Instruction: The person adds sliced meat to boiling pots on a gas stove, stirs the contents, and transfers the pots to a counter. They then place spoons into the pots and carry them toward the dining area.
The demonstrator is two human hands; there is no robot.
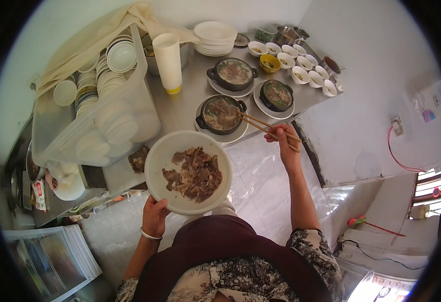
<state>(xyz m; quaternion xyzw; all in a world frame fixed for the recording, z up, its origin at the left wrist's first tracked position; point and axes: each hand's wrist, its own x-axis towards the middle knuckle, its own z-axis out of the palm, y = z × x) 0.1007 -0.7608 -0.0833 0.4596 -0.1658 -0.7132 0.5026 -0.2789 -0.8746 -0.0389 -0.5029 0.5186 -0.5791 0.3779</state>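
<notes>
My left hand (155,217) grips the near rim of a large white bowl (156,177), held off the counter's front edge. Sliced cooked meat (196,173) lies in a heap inside it. In my right hand (285,141) is a pair of wooden chopsticks (260,127), their tips at the right side of a black clay pot (224,131) filled with meat and broth. That pot stands on a white plate (236,138). Behind it sits a larger two-handled black pot (236,87), and to the right a smaller one (276,107); both contain meat, broth and greens, each on its own plate.
A clear plastic bin (150,109) of stacked bowls stands at the left, partly under a cream cloth (141,13). Tall stacked white cups (169,64) and stacked plates (215,34) stand behind. Several small white bowls (286,60) and a yellow bowl (270,63) occupy the counter's right end.
</notes>
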